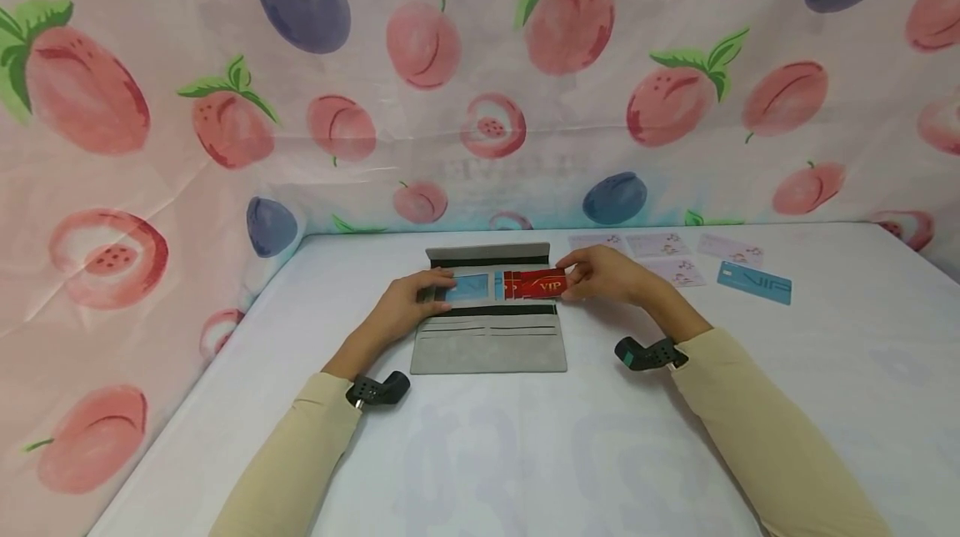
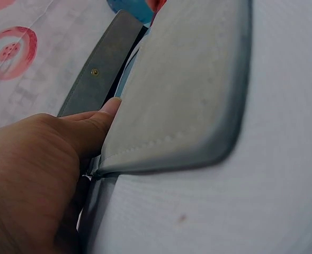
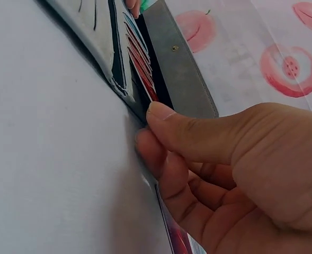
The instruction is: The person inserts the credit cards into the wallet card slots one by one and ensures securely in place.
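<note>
Red VIP card (image 1: pixel 536 284) flat, partly inside open grey wallet (image 1: pixel 489 337)

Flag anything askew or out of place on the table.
Nothing stands out. The wallet lies open and flat, the right hand pinches a red card at its slots, and the spare cards lie flat beside it.

wallet (image 1: pixel 487 337): desk (image 1: pixel 825 404) centre, open
card (image 1: pixel 536 283): in wallet, right side
loose cards (image 1: pixel 701 262): on desk, right of wallet
</note>
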`<state>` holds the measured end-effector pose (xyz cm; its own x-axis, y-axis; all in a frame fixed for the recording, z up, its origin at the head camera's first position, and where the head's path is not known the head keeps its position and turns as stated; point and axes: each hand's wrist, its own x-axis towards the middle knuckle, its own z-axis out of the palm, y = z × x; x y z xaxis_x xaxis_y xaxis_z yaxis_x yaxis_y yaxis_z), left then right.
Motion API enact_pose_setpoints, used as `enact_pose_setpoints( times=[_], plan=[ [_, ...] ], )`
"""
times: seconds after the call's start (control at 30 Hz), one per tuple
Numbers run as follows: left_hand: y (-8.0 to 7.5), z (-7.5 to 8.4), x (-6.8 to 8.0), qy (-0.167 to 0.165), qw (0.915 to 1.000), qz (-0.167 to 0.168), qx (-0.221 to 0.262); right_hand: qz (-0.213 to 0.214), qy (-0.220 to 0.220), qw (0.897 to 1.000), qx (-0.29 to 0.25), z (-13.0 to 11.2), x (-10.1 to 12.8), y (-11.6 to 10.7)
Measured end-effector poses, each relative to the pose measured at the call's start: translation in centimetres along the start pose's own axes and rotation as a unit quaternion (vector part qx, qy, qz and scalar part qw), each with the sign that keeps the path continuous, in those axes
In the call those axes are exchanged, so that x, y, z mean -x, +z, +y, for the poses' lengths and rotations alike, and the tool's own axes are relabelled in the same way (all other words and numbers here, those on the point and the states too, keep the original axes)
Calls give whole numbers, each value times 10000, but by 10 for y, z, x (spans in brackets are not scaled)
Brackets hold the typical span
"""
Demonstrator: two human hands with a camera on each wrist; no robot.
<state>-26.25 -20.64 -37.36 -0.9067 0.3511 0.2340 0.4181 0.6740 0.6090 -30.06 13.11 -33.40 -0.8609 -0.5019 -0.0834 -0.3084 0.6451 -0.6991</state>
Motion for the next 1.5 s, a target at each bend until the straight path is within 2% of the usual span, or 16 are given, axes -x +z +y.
enact_pose_setpoints(
  times=[0.4, 0.63, 1.0, 1.5],
  plan=[
    [-1, 1, 0, 9, 10000, 6, -3, 181, 47, 9994, -300, -2, -4, 6],
    [-2, 1, 0, 164, 9998, 57, -26, 301, -61, 9995, -25, -4, -6, 12],
    [-1, 0, -1, 103, 9999, 18, -43, 355, -439, 9978, 351, -8, -7, 21],
    [-1, 0, -1, 85, 10000, 33, -4, 386, -623, 9966, 383, -13, -12, 30]
  ],
)
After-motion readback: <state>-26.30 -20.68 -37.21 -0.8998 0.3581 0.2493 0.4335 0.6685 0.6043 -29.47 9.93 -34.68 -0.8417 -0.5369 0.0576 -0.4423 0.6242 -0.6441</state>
